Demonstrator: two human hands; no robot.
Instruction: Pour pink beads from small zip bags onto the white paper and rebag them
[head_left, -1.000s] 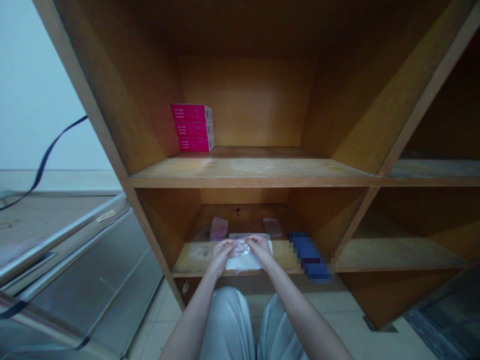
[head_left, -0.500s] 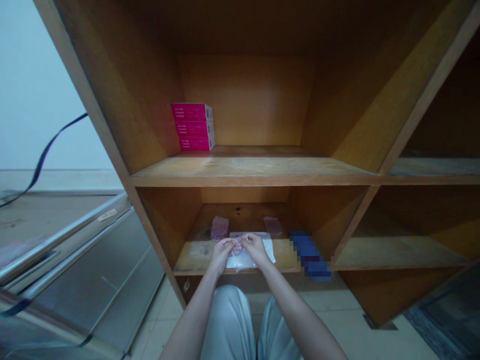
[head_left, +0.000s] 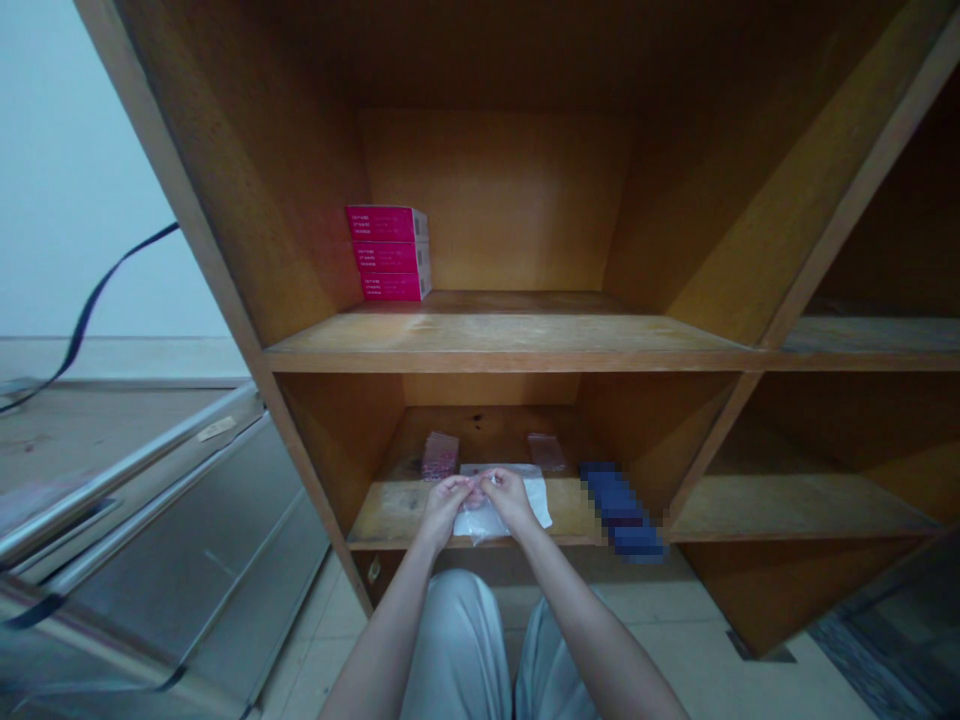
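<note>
Close together over the lower shelf, my left hand (head_left: 447,506) and my right hand (head_left: 508,498) pinch the top of a small clear plastic bag (head_left: 477,499) between their fingertips. Its contents are too small to make out, though something pinkish shows through. Under the hands lies a white sheet (head_left: 537,490), partly hidden by them. A stack of pinkish flat packets (head_left: 440,456) stands just beyond my left hand. Farther back on the right, another flat clear bag (head_left: 546,452) with a pinkish edge lies on the wood.
Three pink boxes (head_left: 388,254) are stacked on the upper shelf (head_left: 510,330). A blurred-out blue object (head_left: 621,510) overhangs the lower shelf's front edge at right. Wooden partitions (head_left: 709,455) bound this compartment. A metal-framed glass case (head_left: 187,540) stands to the left.
Both hands stay in nearly the same place, with the fingertips shifting slightly at the bag's top. The other things have not moved.
</note>
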